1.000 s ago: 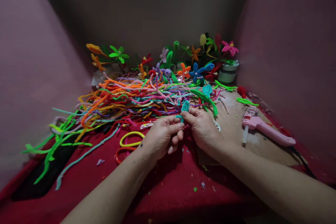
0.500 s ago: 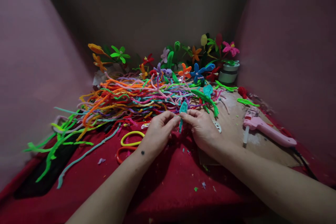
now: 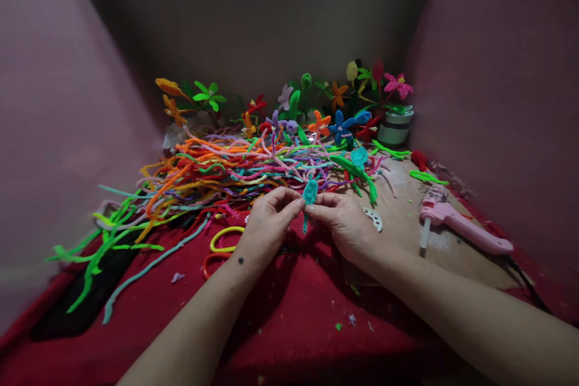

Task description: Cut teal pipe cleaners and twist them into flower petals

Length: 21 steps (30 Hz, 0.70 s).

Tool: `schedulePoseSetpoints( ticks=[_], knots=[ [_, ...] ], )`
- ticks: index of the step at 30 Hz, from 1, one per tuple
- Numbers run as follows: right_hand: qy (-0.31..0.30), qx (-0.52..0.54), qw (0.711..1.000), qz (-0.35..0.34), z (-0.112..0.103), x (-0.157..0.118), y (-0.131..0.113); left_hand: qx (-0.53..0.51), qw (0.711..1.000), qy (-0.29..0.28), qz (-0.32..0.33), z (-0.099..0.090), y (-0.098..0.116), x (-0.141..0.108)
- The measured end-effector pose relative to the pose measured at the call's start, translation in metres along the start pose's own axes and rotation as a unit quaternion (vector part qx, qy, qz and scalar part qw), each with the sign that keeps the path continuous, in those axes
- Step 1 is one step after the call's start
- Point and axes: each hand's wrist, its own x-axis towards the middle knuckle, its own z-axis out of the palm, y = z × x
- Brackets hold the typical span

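Between my fingers, over the red cloth, is a small turquoise pipe-cleaner petal (image 3: 310,191) with a short stem (image 3: 305,223) pointing down. My left hand (image 3: 274,217) pinches its left side with thumb and fingertips. My right hand (image 3: 346,220) is closed on its right side, just at the base of the wide part. Beyond my hands lies another turquoise pipe-cleaner piece (image 3: 359,157), beside a bent green pipe-cleaner leaf (image 3: 353,170). Scissors with yellow and red handles (image 3: 221,240) rest left of my left wrist, partly hidden by it.
A heap of colourful pipe cleaners (image 3: 226,172) spreads behind my hands. Finished pipe-cleaner flowers (image 3: 341,126) line the back near a small pot (image 3: 395,125). On the right, a pink glue gun (image 3: 461,226) lies on a cardboard sheet (image 3: 398,253). The red cloth (image 3: 289,325) carries scraps.
The turquoise petal has turned to show its broad face and sits slightly lower and further left. Both hands have shifted their pinch a little on it.
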Motion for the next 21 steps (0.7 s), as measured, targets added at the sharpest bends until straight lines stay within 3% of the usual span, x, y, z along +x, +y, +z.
schedulePoseSetpoints(
  ticks=[6,16,21],
  knots=[
    [0.011,-0.036,0.999,0.005,0.001,-0.001,-0.002,0.016,1.0,0.008,-0.023,-0.004,0.001,0.001],
    [0.016,-0.084,0.996,-0.021,0.0,-0.001,-0.003,0.018,0.998,-0.033,-0.043,-0.005,0.008,-0.001],
    [0.018,-0.086,0.996,-0.018,0.0,-0.002,-0.001,0.076,0.994,-0.063,-0.045,-0.004,0.006,0.001]
  ],
)
